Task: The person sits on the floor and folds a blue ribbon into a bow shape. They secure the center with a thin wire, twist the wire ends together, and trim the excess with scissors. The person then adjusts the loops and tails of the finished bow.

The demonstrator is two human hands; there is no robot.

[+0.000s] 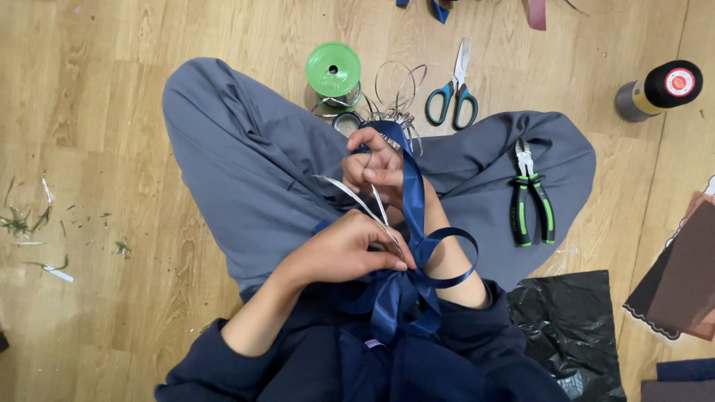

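Note:
I sit cross-legged on a wooden floor in grey trousers (246, 164). My left hand (350, 249) pinches a navy blue satin ribbon (413, 193) and thin silver strips (357, 201) near a looped bow of the same ribbon over my lap. My right hand (376, 160) is farther out, gripping the upper end of the ribbon together with silver wire loops (398, 85). The ribbon runs between both hands and curls round my right forearm.
A green spool (333, 71) and teal-handled scissors (453, 93) lie beyond my knees. Green-and-black pliers (531, 197) rest on my right leg. A black-capped bottle (659, 91), a black plastic bag (570, 327) and brown scalloped paper (678, 283) lie right. Green scraps (30, 223) litter the left.

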